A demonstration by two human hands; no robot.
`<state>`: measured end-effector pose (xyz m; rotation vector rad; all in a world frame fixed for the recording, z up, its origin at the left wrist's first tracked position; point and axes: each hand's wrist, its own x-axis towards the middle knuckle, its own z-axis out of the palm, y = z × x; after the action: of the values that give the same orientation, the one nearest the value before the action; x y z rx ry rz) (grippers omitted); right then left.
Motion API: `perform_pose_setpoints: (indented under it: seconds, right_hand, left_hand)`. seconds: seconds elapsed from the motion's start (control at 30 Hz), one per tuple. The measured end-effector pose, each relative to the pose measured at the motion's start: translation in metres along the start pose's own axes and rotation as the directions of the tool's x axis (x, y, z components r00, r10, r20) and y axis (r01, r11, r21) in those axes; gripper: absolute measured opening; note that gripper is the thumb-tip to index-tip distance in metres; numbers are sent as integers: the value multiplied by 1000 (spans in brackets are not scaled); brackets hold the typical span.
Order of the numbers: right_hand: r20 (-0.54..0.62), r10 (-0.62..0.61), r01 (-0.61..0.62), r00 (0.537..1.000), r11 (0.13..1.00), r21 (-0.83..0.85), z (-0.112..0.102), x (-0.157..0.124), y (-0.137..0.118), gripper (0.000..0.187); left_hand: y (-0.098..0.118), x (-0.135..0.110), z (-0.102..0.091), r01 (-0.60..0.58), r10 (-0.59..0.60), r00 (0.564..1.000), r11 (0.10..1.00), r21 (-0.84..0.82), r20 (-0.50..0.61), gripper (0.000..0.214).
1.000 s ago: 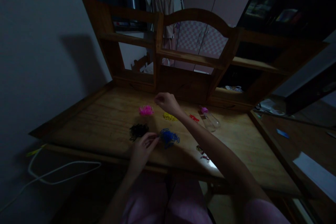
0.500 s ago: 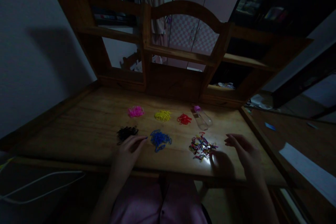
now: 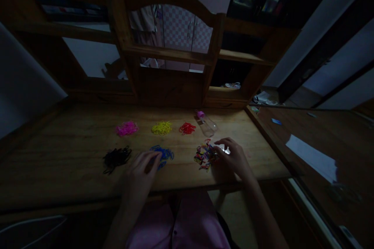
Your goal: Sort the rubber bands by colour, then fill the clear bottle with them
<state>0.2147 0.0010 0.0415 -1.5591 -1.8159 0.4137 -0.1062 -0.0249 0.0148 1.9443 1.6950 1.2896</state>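
My left hand [image 3: 143, 167] is closed in a pinch at the near left edge of a pile of small blue rubber bands [image 3: 165, 153]; a speck of blue shows at the fingertips. To its left lies a pile of black bands [image 3: 117, 158]. My right hand [image 3: 233, 157] reaches over the right side of a mixed, many-coloured pile of bands [image 3: 204, 155], thumb and forefinger slightly apart, nothing visible between them. Farther back are pink bands [image 3: 127, 128], yellow bands [image 3: 161, 127] and red bands [image 3: 187, 128]. A clear bottle [image 3: 208, 126] with a pink cap lies beside the red ones.
All of this rests on a wooden desk [image 3: 84, 132]. A wooden shelf unit [image 3: 172, 89] rises along its back edge. At the right, a brown surface [image 3: 336, 132] carries a white paper strip [image 3: 311, 157] and a small blue card [image 3: 276, 121].
My right hand has moved left, from beside the mixed pile to over it. My left hand now meets the blue pile's edge. The whole view has shifted right.
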Motion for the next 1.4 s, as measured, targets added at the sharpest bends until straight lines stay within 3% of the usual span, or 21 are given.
perform_pose_setpoints:
  seconds: [0.2, 0.4, 0.57, 0.63, 0.77, 0.83, 0.9, 1.0, 1.07, 1.23, 1.3, 1.4]
  right_hand:
    - [14, 26, -25, 1000, 998, -65, 22, 10, 8, 12]
    - [-30, 122, -121, 992, 992, 32, 14, 9, 11, 16]
    - [-61, 155, -143, 986, 976, 165, 15, 6, -24, 18]
    - [-21, 99, -92, 995, 971, 220, 33, 2, -51, 16]
    - [75, -95, 78, 993, 977, 200, 97, -5, -106, 9]
    - [109, -154, 140, 982, 982, 131, 123, -5, -121, 12]
    - [100, -173, 165, 980, 983, 83, 133, -3, -126, 13]
    - [7, -148, 147, 989, 984, 101, 110, 1, -111, 15]
    - [-78, -98, 107, 992, 987, 122, 78, 2, -89, 15]
    - [-144, 56, -51, 988, 998, 41, -2, -10, -22, 17]
    - [-99, 93, -90, 991, 995, 33, -16, -17, -6, 21]
    - [26, 46, -47, 999, 998, 34, -19, -23, 2, 29]
  left_hand:
    - [1, -13, -2, 25, -25, 1000, 1000, 19, 13, 19]
    - [-3, -14, -5, 95, -96, 995, 995, -32, -38, 20]
    - [-5, -11, -6, 185, -192, 976, 980, -78, -102, 22]
    - [-6, -12, -5, 231, -241, 963, 969, -90, -119, 23]
    - [-10, -12, -3, 259, -272, 956, 959, -119, -112, 26]
    - [-14, -13, -3, 265, -279, 955, 955, -136, -100, 27]
    - [-19, -14, -4, 293, -308, 948, 942, -166, -77, 29]
    - [-27, -16, -7, 362, -381, 924, 900, -242, -32, 32]
    - [-30, -16, -9, 417, -435, 900, 863, -287, -1, 34]
    - [-33, -15, -13, 492, -500, 864, 808, -324, 66, 36]
    - [-33, -15, -14, 496, -503, 862, 806, -324, 66, 37]
    - [-34, -15, -14, 495, -499, 864, 811, -312, 74, 37]
